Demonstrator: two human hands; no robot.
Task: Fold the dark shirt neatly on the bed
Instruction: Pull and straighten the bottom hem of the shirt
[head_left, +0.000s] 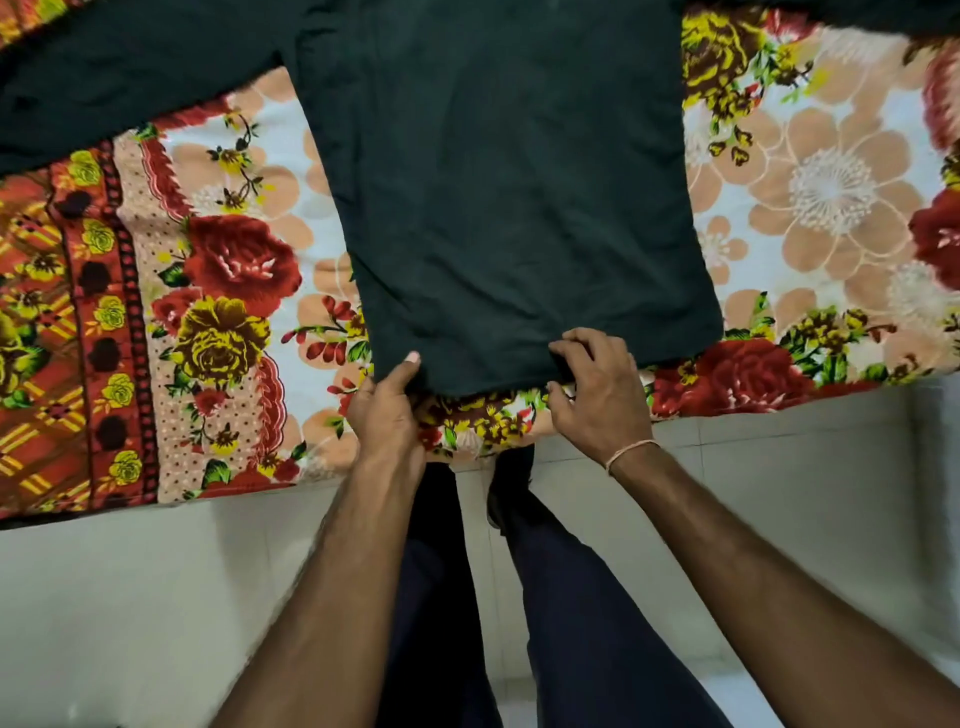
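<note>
Evidently dark shirt (498, 197) spread flat on floral bedspread (810, 182), hem nearest. Hem pinched by left hand (387, 402); gripped by right hand (597, 389). Fabric judged soft, light, limp; best lifted at hem corners.

- A bedroom in a home: a bed (831, 218) spread with a floral bedsheet (223, 270) of red roses, yellow blooms and peach flowers.
- A dark shirt (498, 197) lies flat on it.
- A pale tiled floor (779, 483) runs along the bed's edge.
</note>
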